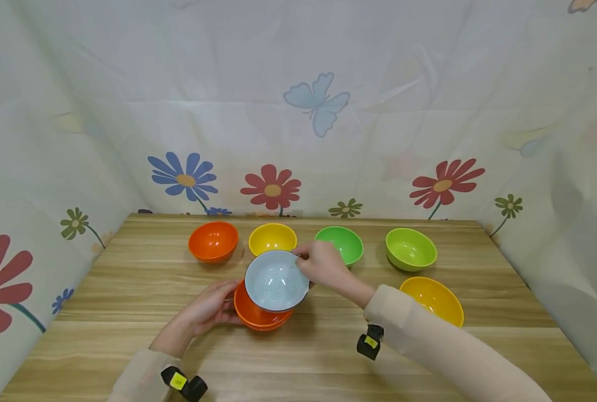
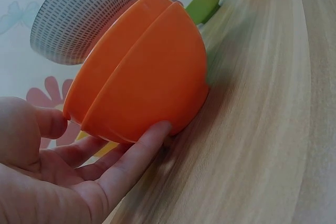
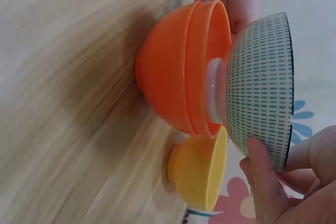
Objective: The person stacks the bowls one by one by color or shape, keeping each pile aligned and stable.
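Two orange bowls [image 1: 258, 319], one nested in the other, stand on the table near its middle. My left hand [image 1: 209, 308] holds them at their left side, thumb at the rim and fingers spread along the outside wall in the left wrist view. Over the stack, my right hand [image 1: 326, 265] pinches the rim of a pale bowl [image 1: 277, 282]. Green dashes cover this bowl's outer wall [image 3: 260, 82], and its rim is dark. In the right wrist view its white foot [image 3: 214, 90] dips inside the upper orange bowl's opening.
Along the back stand another orange bowl [image 1: 213, 242], a yellow bowl [image 1: 272, 238], a green bowl [image 1: 342, 243] and a lime bowl [image 1: 411, 249]. A deeper yellow bowl [image 1: 433, 300] is at the right, beside my right forearm. A flower-print curtain [image 1: 359, 167] rises behind the wooden table [image 1: 128, 301].
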### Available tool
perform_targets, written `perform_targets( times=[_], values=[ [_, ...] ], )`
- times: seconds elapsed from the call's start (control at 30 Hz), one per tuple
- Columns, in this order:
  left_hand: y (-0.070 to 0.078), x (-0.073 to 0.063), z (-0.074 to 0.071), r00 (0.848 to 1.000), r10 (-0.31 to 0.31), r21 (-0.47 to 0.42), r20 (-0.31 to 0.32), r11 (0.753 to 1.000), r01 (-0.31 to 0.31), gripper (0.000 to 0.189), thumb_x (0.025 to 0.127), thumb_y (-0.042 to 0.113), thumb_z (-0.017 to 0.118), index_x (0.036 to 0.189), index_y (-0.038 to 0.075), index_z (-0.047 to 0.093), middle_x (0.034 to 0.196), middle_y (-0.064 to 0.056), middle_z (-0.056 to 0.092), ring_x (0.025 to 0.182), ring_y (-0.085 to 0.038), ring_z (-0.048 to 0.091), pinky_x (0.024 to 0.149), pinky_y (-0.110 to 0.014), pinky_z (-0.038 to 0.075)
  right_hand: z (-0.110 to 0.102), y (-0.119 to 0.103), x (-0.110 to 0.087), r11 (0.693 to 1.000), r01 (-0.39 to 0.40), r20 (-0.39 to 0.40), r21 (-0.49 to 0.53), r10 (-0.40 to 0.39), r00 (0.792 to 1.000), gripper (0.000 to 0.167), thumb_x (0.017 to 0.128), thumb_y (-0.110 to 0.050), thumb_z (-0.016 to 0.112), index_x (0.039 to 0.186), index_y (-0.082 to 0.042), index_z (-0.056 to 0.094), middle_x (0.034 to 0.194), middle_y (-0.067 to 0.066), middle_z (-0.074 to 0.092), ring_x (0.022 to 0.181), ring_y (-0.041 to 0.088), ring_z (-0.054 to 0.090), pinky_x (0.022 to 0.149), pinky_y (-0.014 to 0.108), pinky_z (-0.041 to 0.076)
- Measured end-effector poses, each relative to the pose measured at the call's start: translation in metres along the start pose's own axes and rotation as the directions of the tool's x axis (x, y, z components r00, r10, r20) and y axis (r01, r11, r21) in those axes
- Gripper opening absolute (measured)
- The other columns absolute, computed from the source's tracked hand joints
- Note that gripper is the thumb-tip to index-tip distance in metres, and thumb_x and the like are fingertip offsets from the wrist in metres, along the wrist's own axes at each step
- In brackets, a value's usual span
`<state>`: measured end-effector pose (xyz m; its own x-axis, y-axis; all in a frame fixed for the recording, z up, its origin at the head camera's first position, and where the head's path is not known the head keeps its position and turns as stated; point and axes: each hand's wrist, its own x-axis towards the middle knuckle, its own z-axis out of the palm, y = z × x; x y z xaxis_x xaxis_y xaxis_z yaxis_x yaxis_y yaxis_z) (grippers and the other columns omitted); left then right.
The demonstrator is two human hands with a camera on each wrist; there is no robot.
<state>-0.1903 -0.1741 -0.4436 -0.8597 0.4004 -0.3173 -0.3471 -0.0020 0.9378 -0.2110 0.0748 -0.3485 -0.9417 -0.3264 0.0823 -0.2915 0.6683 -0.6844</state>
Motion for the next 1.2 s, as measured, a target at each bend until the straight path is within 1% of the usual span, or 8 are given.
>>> perform_targets(
  times=[0.23, 0.33, 0.43, 0.53, 0.73, 0.87, 0.97, 1.2],
  values=[
    [-0.001, 0.001, 0.0, 1.0, 0.017, -0.022, 0.015, 1.0, -0.016, 0.047, 0.101, 0.024, 0.029, 0.136, -0.008, 0.032, 0.117, -0.014, 0.054, 0.098, -0.022, 0.058, 0.082, -0.051, 0.051, 0.01, 0.0, 0.002, 1.0, 0.011, 0.018, 0.012, -0.011, 1.0, 0.023, 0.085, -0.002, 0.055, 0.104, -0.001, 0.069, 0.085, 0.012, 0.068, 0.042, 0.013, 0.058, 0.038, 0.022, 0.047],
    [-0.001, 0.001, -0.001, 1.0, 0.018, -0.026, 0.019, 1.0, -0.018, 0.05, 0.101, 0.028, 0.03, 0.138, -0.006, 0.031, 0.12, -0.015, 0.053, 0.099, -0.022, 0.058, 0.082, -0.051, 0.051, 0.015, 0.0, 0.002, 1.0, 0.007, 0.017, 0.005, -0.007, 1.0, 0.022, 0.084, -0.002, 0.056, 0.101, -0.002, 0.07, 0.081, 0.01, 0.067, 0.041, 0.013, 0.057, 0.037, 0.022, 0.047],
    [-0.001, 0.001, 0.0, 1.0, 0.015, -0.024, 0.015, 1.0, -0.015, 0.053, 0.1, 0.033, 0.033, 0.139, -0.004, 0.031, 0.125, -0.018, 0.05, 0.102, -0.023, 0.057, 0.083, -0.051, 0.05, 0.019, 0.0, 0.001, 1.0, 0.002, 0.028, 0.003, -0.002, 1.0, 0.022, 0.084, -0.003, 0.056, 0.101, -0.002, 0.07, 0.081, 0.01, 0.067, 0.041, 0.014, 0.058, 0.037, 0.023, 0.047],
    [-0.001, 0.001, 0.0, 1.0, 0.011, -0.02, 0.008, 1.0, -0.011, 0.055, 0.1, 0.036, 0.035, 0.139, -0.002, 0.032, 0.126, -0.017, 0.051, 0.101, -0.022, 0.057, 0.082, -0.051, 0.051, 0.022, 0.0, 0.001, 1.0, 0.003, 0.04, -0.004, -0.003, 0.999, 0.023, 0.083, -0.003, 0.057, 0.102, -0.002, 0.07, 0.083, 0.011, 0.067, 0.041, 0.013, 0.057, 0.037, 0.022, 0.047],
    [-0.003, 0.002, -0.001, 1.0, 0.012, -0.032, 0.011, 0.999, -0.012, 0.052, 0.1, 0.033, 0.034, 0.137, -0.004, 0.035, 0.113, -0.012, 0.059, 0.092, -0.022, 0.061, 0.081, -0.05, 0.051, 0.026, 0.001, 0.003, 1.0, -0.003, 0.059, -0.003, 0.003, 0.998, 0.023, 0.083, -0.003, 0.057, 0.103, 0.0, 0.069, 0.08, 0.01, 0.066, 0.045, 0.016, 0.06, 0.038, 0.022, 0.048],
    [-0.004, 0.002, -0.001, 1.0, 0.013, -0.04, 0.014, 0.999, -0.012, 0.051, 0.101, 0.032, 0.033, 0.136, -0.004, 0.036, 0.11, -0.01, 0.06, 0.089, -0.021, 0.062, 0.081, -0.049, 0.052, 0.029, 0.001, 0.003, 1.0, 0.0, 0.056, -0.011, 0.0, 0.998, 0.022, 0.083, -0.003, 0.056, 0.101, 0.0, 0.069, 0.077, 0.008, 0.066, 0.046, 0.019, 0.062, 0.038, 0.022, 0.047],
    [-0.004, 0.002, -0.002, 1.0, 0.016, -0.041, 0.017, 0.999, -0.015, 0.05, 0.101, 0.031, 0.032, 0.136, -0.005, 0.036, 0.108, -0.009, 0.06, 0.089, -0.021, 0.062, 0.08, -0.048, 0.052, 0.03, 0.0, 0.004, 1.0, -0.007, 0.052, -0.011, 0.008, 0.999, 0.021, 0.082, -0.003, 0.057, 0.099, -0.001, 0.07, 0.075, 0.007, 0.066, 0.045, 0.017, 0.061, 0.038, 0.022, 0.047],
    [-0.004, 0.002, -0.002, 1.0, 0.022, -0.053, 0.02, 0.998, -0.02, 0.047, 0.101, 0.028, 0.032, 0.134, -0.005, 0.039, 0.108, -0.009, 0.061, 0.092, -0.021, 0.062, 0.081, -0.049, 0.052, 0.032, 0.001, 0.005, 0.998, -0.053, 0.03, 0.029, 0.052, 0.998, 0.01, 0.081, -0.004, 0.06, 0.089, -0.003, 0.065, 0.074, 0.004, 0.062, 0.047, 0.009, 0.056, 0.038, 0.022, 0.048]
  ],
)
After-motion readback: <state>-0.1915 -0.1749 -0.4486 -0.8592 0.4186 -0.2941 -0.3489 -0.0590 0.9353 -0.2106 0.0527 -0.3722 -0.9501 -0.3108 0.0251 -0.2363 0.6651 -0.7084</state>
